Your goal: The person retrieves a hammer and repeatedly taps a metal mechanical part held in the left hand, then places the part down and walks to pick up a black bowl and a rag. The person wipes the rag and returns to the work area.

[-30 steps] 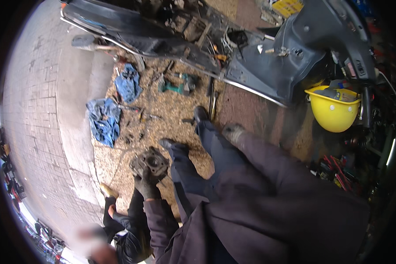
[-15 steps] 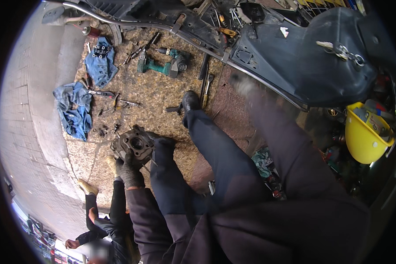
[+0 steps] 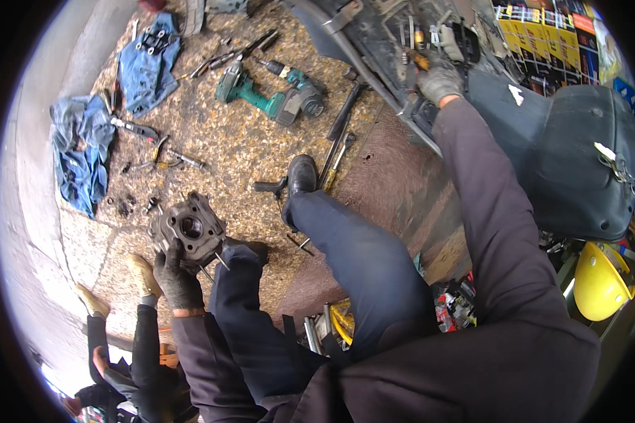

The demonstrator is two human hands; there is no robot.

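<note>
My left hand (image 3: 178, 278), in a dark, grimy glove, grips the near edge of a grey metal engine cylinder (image 3: 206, 236). The casting has a round bore facing up, bolt holes round it and thin studs sticking out; it is beside my left knee. My right arm stretches far to the front right. There my gloved right hand (image 3: 441, 81) closes on the orange handle of a screwdriver (image 3: 420, 61), among tools lying on the dark scooter body panel (image 3: 501, 116). The fingertips are partly hidden.
A green cordless drill (image 3: 268, 99), blue rags (image 3: 85, 151), a ratchet (image 3: 340, 158) and small parts lie on the speckled ground. A metal tube frame (image 3: 374, 67) edges the scooter. A yellow helmet (image 3: 600, 282) is at right. Another person's legs (image 3: 144, 331) are at lower left.
My right hand, blurred before, has reached forward to the orange-handled screwdriver. My left hand still holds the engine cylinder. The whole view has shifted.
</note>
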